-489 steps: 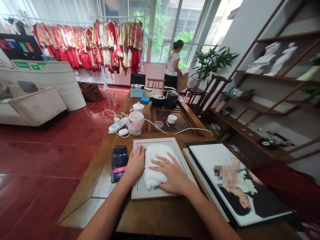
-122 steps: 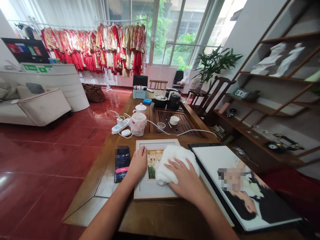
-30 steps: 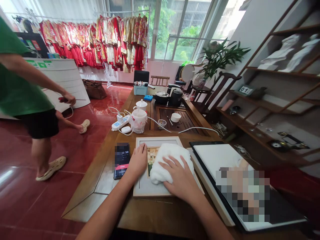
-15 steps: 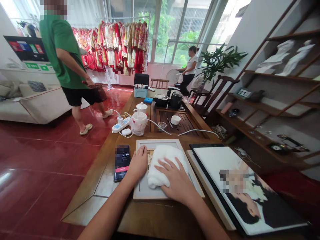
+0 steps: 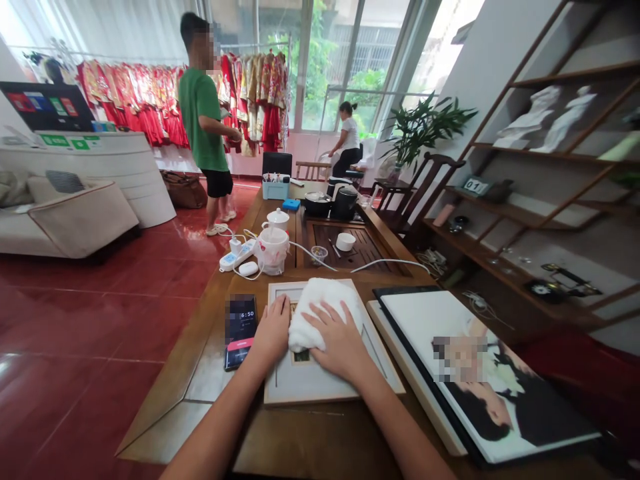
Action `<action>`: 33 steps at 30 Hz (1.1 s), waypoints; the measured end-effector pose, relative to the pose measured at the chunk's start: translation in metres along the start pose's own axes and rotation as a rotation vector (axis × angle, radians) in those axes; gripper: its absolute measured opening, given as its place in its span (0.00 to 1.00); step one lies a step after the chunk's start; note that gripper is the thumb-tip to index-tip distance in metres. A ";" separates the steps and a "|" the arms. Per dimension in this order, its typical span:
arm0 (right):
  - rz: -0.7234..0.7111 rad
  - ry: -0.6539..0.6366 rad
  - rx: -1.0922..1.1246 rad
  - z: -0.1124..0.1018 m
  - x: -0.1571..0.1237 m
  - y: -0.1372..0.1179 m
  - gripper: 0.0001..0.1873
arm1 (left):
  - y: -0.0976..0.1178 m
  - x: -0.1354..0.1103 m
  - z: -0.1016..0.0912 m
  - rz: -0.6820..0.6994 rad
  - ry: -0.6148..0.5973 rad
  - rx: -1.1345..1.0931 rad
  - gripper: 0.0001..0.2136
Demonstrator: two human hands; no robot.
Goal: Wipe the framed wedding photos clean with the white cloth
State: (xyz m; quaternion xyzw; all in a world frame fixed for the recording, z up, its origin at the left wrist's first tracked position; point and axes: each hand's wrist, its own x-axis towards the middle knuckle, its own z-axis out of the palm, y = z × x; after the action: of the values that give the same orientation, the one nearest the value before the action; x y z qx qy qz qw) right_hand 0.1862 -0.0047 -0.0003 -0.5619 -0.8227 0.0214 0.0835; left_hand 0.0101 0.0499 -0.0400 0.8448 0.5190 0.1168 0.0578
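A picture frame [image 5: 333,383] with a pale wooden edge and a light grey mat lies flat on the wooden table in front of me. My left hand [image 5: 273,328] rests on its left side, fingers stretched forward. On top of the frame sits a bunched white towel [image 5: 316,293], which hides much of the picture; a small dark green part shows below it. My right hand [image 5: 336,333] lies on the towel with its fingers spread and the thumb at the towel's near edge.
A phone [image 5: 240,332] lies left of the frame. To the right are stacked photo panels [image 5: 555,427]. Beyond stand a power strip [image 5: 237,256], a white cup [image 5: 345,241] on the tea tray and a black kettle [image 5: 345,200]. Cables [image 5: 395,261] cross the table. Two people are farther back.
My right hand and the towel have moved away from me and slightly left over the frame, baring a dark green part. My left hand stays put. The person in green has walked farther off.
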 end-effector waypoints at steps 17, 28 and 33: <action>0.014 -0.023 0.033 -0.002 0.007 0.008 0.33 | 0.001 0.000 -0.002 -0.009 -0.036 0.004 0.25; -0.045 -0.125 0.170 -0.020 -0.042 -0.002 0.28 | 0.003 0.000 -0.001 -0.025 0.007 0.013 0.25; -0.013 -0.089 0.126 -0.015 -0.020 0.008 0.29 | 0.002 0.001 -0.002 -0.026 -0.011 0.014 0.26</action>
State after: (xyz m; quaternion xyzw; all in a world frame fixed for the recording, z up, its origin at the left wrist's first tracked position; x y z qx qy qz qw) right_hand 0.2030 -0.0216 0.0110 -0.5485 -0.8264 0.0975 0.0823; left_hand 0.0120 0.0493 -0.0374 0.8390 0.5304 0.1078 0.0561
